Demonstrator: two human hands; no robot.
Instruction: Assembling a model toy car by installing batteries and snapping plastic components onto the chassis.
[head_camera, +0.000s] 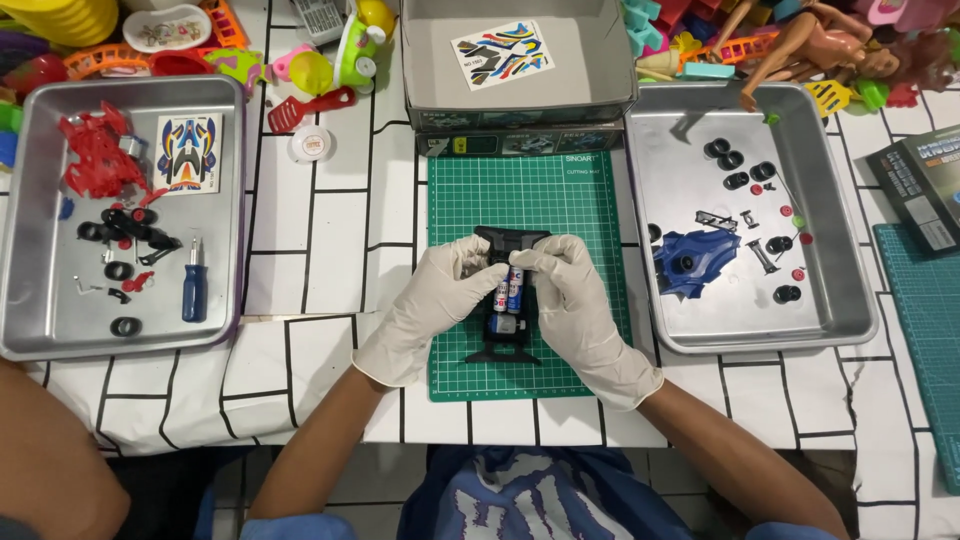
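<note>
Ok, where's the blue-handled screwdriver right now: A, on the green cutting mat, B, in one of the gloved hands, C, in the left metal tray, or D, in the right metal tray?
C: the blue-handled screwdriver lies in the left metal tray beside black tyres, while both gloved hands are on the black chassis over the green cutting mat.
</note>
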